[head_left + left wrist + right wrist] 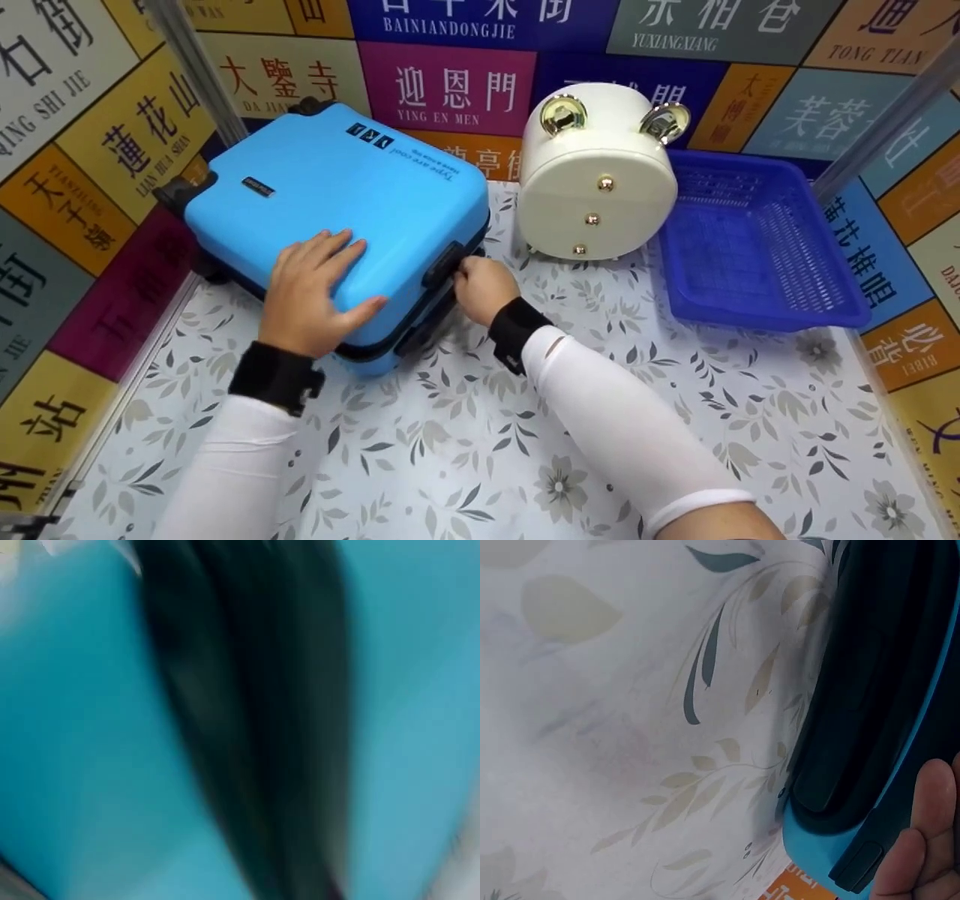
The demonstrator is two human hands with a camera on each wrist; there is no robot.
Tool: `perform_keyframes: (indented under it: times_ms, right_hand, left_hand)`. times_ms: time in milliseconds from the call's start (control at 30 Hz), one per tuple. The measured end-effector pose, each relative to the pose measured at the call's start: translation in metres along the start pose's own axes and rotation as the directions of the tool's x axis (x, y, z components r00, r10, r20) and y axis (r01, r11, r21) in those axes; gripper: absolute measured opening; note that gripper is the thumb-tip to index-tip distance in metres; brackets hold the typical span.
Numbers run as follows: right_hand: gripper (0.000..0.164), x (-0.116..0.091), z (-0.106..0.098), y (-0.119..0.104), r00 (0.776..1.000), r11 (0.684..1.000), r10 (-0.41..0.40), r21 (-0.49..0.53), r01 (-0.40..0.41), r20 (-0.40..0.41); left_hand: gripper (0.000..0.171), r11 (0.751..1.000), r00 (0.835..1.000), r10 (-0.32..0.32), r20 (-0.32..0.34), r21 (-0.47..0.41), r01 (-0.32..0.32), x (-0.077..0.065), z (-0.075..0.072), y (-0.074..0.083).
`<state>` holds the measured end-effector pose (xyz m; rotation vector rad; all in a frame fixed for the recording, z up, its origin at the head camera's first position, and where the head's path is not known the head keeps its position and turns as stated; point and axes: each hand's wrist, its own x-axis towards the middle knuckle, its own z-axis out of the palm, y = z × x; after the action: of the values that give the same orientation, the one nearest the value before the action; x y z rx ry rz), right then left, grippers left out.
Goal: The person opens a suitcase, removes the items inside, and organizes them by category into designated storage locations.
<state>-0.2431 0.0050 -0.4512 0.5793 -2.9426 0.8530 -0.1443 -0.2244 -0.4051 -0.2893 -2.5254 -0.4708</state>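
Note:
A light-blue hard-shell suitcase lies flat on the patterned tabletop. My left hand rests on its lid, fingers spread, thumb near the front edge. At the suitcase's right side, just beyond the black lock, my right hand has its fingers curled and pinches at the zipper seam; the pinched piece itself is hidden. The right wrist view shows fingertips against the black band, with a dark side handle nearby. Blurred blue shell and a dark band fill the left wrist view.
A round cream bag with gold ears and several gold studs stands right of the suitcase. Beside it, a blue plastic basket sits at the right. Walls with printed signs enclose the back and sides of the flower-patterned tabletop.

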Motion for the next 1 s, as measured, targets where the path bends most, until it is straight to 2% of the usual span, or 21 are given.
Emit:
perform_keyframes:
  times_ms: [67,167,333,533,633,733,800,867,900,1000]
  right_hand:
    - [0.021,0.002,0.001,0.001,1.0,1.0,0.006,-0.009,-0.006,-0.009]
    - [0.02,0.007,0.0,0.003,1.0,1.0,0.021,-0.006,-0.021,-0.014]
    - [0.021,0.013,-0.002,0.01,0.998,0.998,0.053,-0.015,-0.053,-0.03]
    - [0.021,0.01,-0.002,0.011,0.999,0.998,-0.035,-0.046,0.034,-0.021]
    - [0.023,0.006,-0.004,0.012,0.996,0.994,-0.085,-0.068,0.085,-0.009]
    - [0.023,0.004,-0.007,0.013,0.994,0.991,-0.105,-0.079,0.104,-0.013]
    - [0.022,0.003,-0.009,0.014,0.996,0.993,-0.089,-0.077,0.087,-0.023]
    - [0.021,0.003,-0.01,0.015,0.997,0.995,-0.071,-0.067,0.069,-0.03]
    - [0.021,0.003,-0.01,0.015,0.998,0.996,-0.061,-0.06,0.059,-0.028]
    - [0.021,0.004,-0.01,0.016,0.999,0.998,-0.045,-0.04,0.044,-0.016]
  left_hand:
    - [0.072,1.0,0.998,0.024,-0.051,0.016,-0.023,-0.002,0.004,-0.006]
    - [0.067,1.0,0.993,-0.012,-0.12,0.027,0.015,-0.002,0.015,0.0]
    - [0.064,0.992,0.986,-0.096,-0.133,0.065,0.106,0.006,0.03,0.02]
    - [0.061,0.982,0.97,-0.137,-0.203,0.104,0.161,0.019,0.044,0.038]
    - [0.065,0.976,0.965,-0.149,-0.214,0.123,0.178,0.028,0.048,0.045]
    - [0.075,0.979,0.977,-0.133,-0.169,0.129,0.155,0.034,0.047,0.045]
    - [0.083,0.989,0.992,-0.091,-0.092,0.11,0.101,0.036,0.041,0.037]
    - [0.092,0.995,0.998,-0.057,0.012,0.079,0.056,0.035,0.03,0.021]
    - [0.095,0.997,0.997,-0.049,0.065,0.064,0.045,0.034,0.024,0.009]
    - [0.106,0.995,0.979,-0.094,0.182,0.056,0.085,0.03,0.003,-0.031]
